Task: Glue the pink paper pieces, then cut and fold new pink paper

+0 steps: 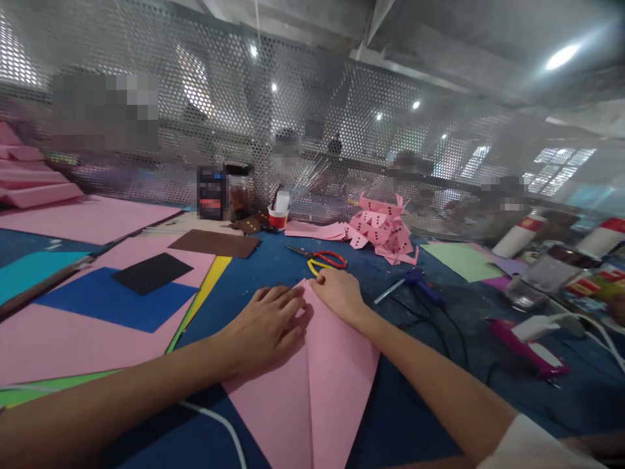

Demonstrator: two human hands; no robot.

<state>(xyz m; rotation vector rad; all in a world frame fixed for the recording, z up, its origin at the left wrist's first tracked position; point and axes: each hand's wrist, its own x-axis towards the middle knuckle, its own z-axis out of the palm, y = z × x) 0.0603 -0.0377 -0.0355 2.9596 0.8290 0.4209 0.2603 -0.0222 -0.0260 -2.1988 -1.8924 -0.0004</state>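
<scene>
A pink paper sheet (pixel 312 384), folded to a point at its far end, lies on the blue table (pixel 415 391) in front of me. My left hand (pixel 266 329) rests flat on its left flap, fingers stretched out and open. My right hand (pixel 336 293) presses the far tip of the paper, fingers curled down onto it. Just beyond the tip lie scissors (pixel 325 259) with red and yellow handles.
Stacked coloured sheets (pixel 117 299) lie at left. A pile of pink cut pieces (pixel 383 228), a red cup (pixel 278 215) and dark jars (pixel 224 192) stand at the back. Glue guns (pixel 530 345), cables and bottles (pixel 517 236) crowd the right. A perforated metal screen (pixel 342 124) stands behind.
</scene>
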